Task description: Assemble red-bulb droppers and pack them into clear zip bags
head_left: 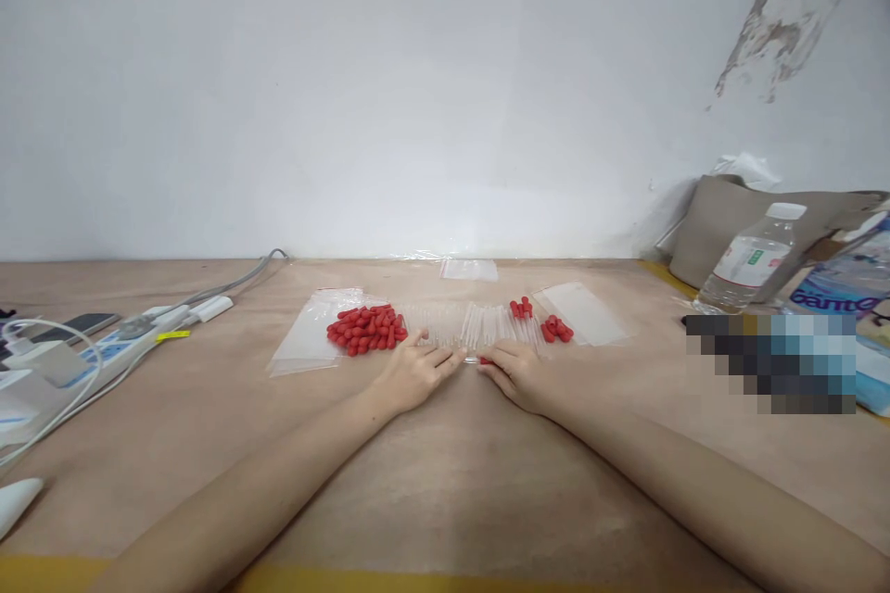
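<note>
Low over the table, my left hand [419, 369] and my right hand [518, 373] meet almost fingertip to fingertip. A short stretch of clear glass dropper tube [471, 359] shows between them, its left end at my left fingertips. My right fingers are closed round a red rubber bulb [485, 360], mostly hidden by them. Just beyond my hands lies a row of clear dropper tubes [479, 326]. A heap of red rubber bulbs [365, 330] is left of my left hand. Several droppers with red bulbs [521, 308] and a few more red bulbs [557, 329] lie by my right hand.
Clear plastic bags [298, 338] lie under the heap, with more bags [584, 313] at right and a small bag [469, 270] near the wall. A power strip [104, 361] with cables is far left. A water bottle [751, 259] and grey bag [702, 222] stand right.
</note>
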Demonstrator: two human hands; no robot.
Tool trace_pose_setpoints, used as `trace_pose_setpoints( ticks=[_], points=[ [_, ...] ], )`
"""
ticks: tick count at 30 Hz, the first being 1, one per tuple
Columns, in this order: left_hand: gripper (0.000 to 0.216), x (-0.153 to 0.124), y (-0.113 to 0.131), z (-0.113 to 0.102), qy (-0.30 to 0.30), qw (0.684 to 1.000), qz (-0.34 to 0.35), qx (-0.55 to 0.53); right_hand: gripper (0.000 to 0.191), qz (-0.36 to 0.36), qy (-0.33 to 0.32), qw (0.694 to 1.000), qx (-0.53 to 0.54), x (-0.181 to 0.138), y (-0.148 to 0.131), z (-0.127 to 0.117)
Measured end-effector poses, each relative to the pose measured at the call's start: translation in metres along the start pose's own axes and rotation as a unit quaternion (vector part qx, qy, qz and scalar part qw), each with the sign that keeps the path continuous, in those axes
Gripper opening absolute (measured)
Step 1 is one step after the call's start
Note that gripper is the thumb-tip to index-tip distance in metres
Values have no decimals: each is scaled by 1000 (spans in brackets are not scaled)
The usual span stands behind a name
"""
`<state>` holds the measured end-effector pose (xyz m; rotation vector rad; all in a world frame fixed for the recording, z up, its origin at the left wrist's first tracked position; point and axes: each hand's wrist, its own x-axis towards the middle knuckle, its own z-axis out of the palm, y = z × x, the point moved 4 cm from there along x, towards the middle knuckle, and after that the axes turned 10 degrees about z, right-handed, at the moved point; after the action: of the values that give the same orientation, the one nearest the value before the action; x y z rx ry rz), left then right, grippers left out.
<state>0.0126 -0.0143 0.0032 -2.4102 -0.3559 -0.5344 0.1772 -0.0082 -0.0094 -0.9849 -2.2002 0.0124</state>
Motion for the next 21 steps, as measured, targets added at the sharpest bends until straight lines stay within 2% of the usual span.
trace_pose_setpoints(
  ticks=[5,7,12,21],
  points=[
    [25,-1,-7,0,25,994,-96,-54,18,40,-2,998,55,3,-3,-5],
    [23,0,-8,1,18,990,-117,-71,18,44,9,997,61,3,-3,-7],
    [20,4,-4,-1,2,992,-99,-83,18,1,17,999,47,2,0,-7],
    [21,4,2,-3,47,996,-54,-60,19,-63,21,998,0,2,-7,-2]
  ],
)
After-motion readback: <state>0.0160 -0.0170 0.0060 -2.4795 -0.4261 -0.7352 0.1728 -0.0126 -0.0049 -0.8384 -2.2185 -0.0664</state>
